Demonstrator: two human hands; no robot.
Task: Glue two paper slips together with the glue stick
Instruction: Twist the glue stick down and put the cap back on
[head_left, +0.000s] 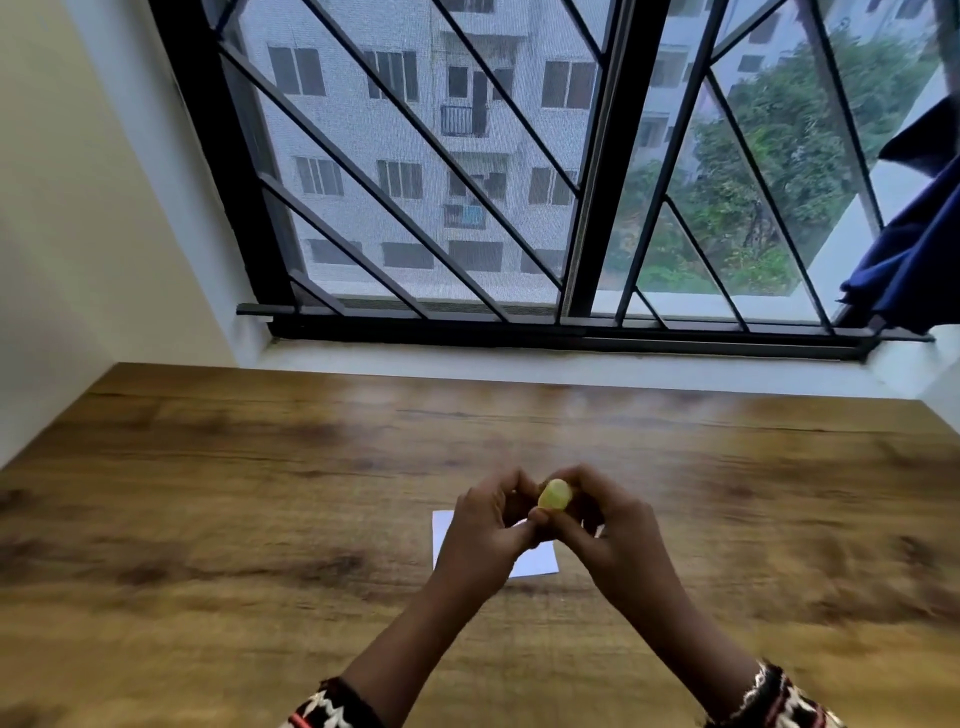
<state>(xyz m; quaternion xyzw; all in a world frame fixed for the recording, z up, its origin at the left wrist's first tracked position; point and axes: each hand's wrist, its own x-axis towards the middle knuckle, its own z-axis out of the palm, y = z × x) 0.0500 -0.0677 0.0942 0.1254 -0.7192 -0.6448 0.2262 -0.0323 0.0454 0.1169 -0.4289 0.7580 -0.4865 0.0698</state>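
Wooden worktop (208, 519) spans the frame; at centre, left hand (483, 525) and right hand (613, 530) grip glue stick (555, 493) over paper slip (537, 565).

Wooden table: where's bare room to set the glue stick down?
Free: wooden table left of the white paper to the wall, right of the right hand, and the far strip along the window sill. Crowded: the centre, where the left hand and right hand hold the glue stick over the paper.
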